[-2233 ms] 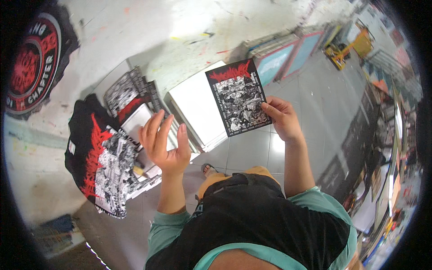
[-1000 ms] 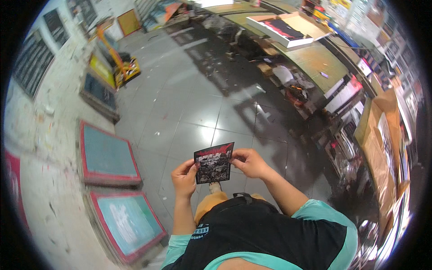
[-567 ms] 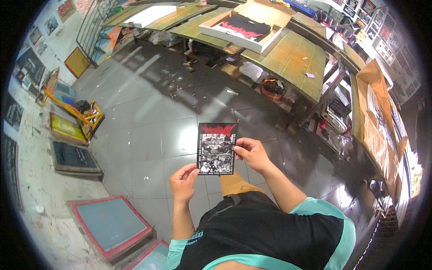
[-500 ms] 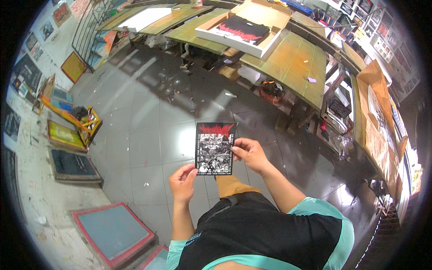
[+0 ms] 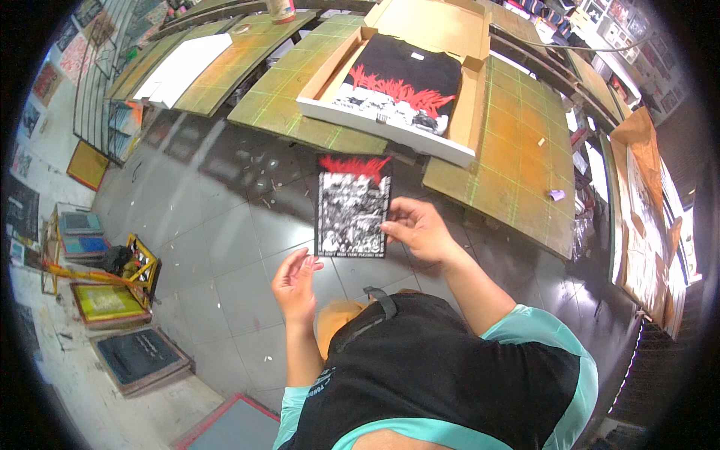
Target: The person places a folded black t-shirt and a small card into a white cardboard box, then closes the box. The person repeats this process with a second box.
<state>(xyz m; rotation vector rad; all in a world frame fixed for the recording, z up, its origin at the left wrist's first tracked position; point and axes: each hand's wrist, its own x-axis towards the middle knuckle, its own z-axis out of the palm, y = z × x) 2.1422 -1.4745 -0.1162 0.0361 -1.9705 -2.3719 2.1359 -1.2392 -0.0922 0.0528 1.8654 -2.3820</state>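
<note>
A black printed card (image 5: 352,214) with red lettering and a black-and-white picture is held up above the floor. My right hand (image 5: 420,231) grips its right edge, thumb on the front and fingers behind. Close to the lower left corner is my left hand (image 5: 295,285), its fingers loosely bent and seemingly off the card. Beyond the card, an opened cardboard box (image 5: 306,105) lies on the boards. Inside it is a folded black T-shirt (image 5: 409,67) printed in similar red and white.
Greenish-brown work boards (image 5: 517,157) span the far side, one bearing a white sheet (image 5: 187,71). At left, framed screens (image 5: 140,356) lean near the wall. Brown wrapping paper (image 5: 641,225) stands at right. Small scraps dot the grey tiled floor (image 5: 225,300).
The boards and the box now appear nearer. The card has risen in view with my right hand still on it, while my left hand has slipped from its lower left corner.
</note>
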